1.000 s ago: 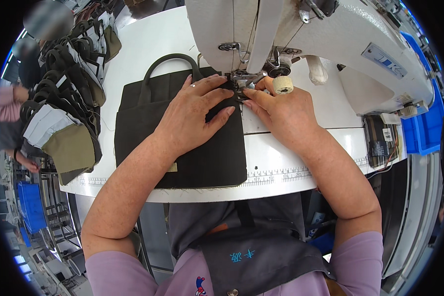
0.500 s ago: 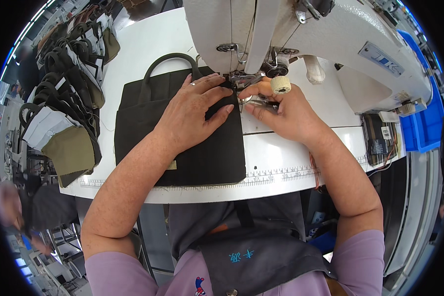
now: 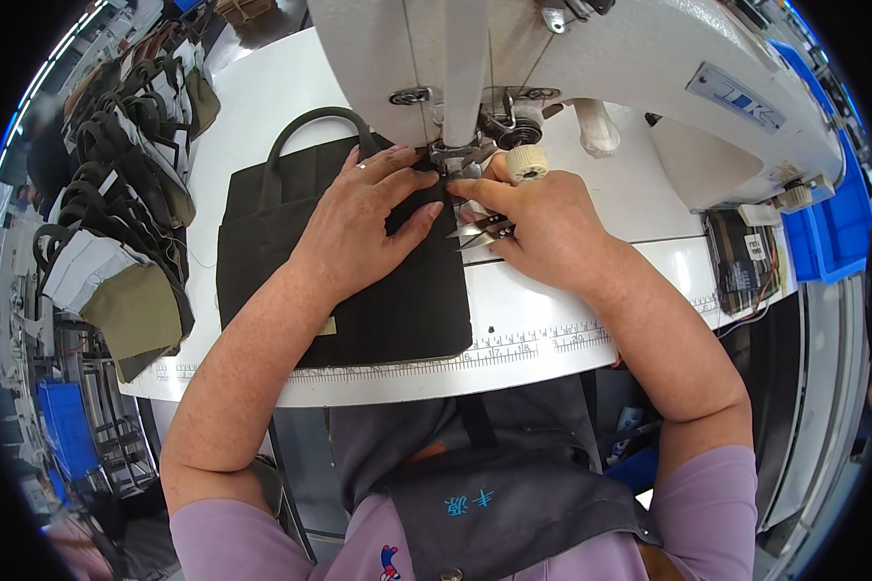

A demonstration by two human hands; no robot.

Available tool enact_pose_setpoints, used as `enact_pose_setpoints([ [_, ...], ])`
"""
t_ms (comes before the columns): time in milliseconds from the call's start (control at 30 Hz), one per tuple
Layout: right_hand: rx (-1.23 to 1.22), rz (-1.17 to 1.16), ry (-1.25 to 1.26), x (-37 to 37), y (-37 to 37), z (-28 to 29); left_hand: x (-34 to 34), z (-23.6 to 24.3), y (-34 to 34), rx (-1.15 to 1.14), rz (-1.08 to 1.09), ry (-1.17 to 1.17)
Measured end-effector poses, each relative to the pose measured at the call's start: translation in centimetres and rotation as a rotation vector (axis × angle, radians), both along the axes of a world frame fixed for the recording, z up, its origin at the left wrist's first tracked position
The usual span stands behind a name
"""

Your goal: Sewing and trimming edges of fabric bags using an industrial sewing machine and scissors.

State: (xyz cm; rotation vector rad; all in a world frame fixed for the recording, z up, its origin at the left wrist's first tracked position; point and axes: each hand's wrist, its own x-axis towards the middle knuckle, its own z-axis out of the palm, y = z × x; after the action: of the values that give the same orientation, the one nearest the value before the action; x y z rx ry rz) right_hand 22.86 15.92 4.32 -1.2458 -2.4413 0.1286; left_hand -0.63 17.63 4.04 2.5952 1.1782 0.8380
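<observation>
Nearest: grey apron (image 3: 523,528) over a mauve shirt, then the front edge of the white bench (image 3: 349,389), with a ruler scale (image 3: 543,342) along it. Flat on the bench, left of the needle area, lies the bag (image 3: 388,305): near-black fabric, matte, boxy outline, straight sides, a fold line across the far part. Small tan tag (image 3: 328,327) by its near edge, partly behind the left forearm. Near edge of the bag looks slightly frayed and lies over the ruler scale.

Direction: handle end points away from the person, plain edge toward the person; right side runs near to far, up to the machine foot. Outline is close to square, so long axis is hard to call. Curved handle (image 3: 322,113) stands off the far edge as one loop.

Left hand (image 3: 354,213) rests palm down on the bag, fingers spread, gripping nothing, ring on one finger. Right hand (image 3: 557,228) grasps small metal thread snips (image 3: 482,231), blades pointing left at the bag's right edge; its index finger reaches to that edge beside the foot.

Beyond: white sewing machine (image 3: 630,58), metal presser foot (image 3: 452,158), cream knob (image 3: 527,164) above the right hand. Far left, piled dark and olive bag pieces (image 3: 131,305); far right, blue bin (image 3: 828,232).
</observation>
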Motion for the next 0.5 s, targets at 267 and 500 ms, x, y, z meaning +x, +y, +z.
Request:
enact_pose_setpoints([
  [267,-0.002,-0.021,-0.064,-0.1,-0.2,0.4,0.3,0.1,0.1,-0.008,0.007,0.017],
  [500,-0.036,0.059,0.205,1.3,0.5,-0.2,0.1,0.1,0.6,-0.021,-0.018,0.007],
])
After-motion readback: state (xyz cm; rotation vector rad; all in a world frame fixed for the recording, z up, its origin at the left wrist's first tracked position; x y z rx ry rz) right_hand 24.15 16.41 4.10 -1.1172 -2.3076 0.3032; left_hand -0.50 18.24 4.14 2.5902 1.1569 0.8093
